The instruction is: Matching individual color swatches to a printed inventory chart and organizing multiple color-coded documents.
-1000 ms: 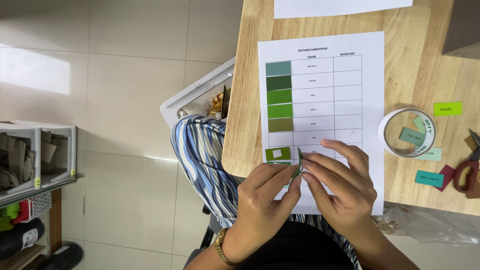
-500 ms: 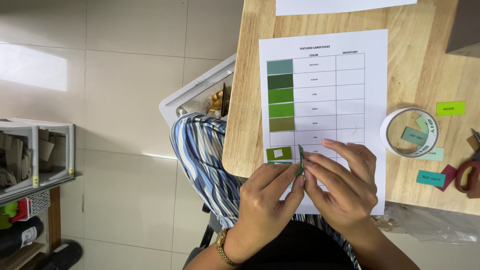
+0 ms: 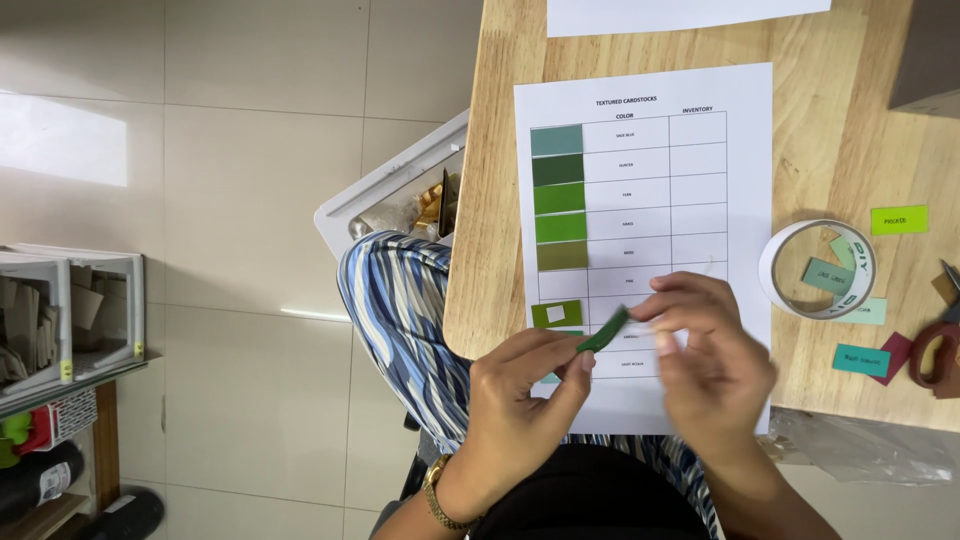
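Note:
A white chart sheet [image 3: 700,180] with a column of green colour swatches lies on the wooden table [image 3: 830,150]. My left hand [image 3: 525,400] pinches a small dark green card piece [image 3: 603,330] at its lower end, above the sheet's lower rows. My right hand [image 3: 705,355] is blurred and touches the piece's upper end with its fingertips. A loose green swatch [image 3: 556,314] with a white patch lies on the sheet just left of my hands.
A roll of white tape [image 3: 818,268] sits right of the sheet with small teal and green labelled cards [image 3: 898,219] around it. Red-handled scissors [image 3: 940,345] lie at the table's right edge. A white bin [image 3: 400,190] stands on the tiled floor, shelving [image 3: 70,310] at left.
The green piece has turned from upright between both hands to slanted. My right hand has shifted and is now blurred with motion.

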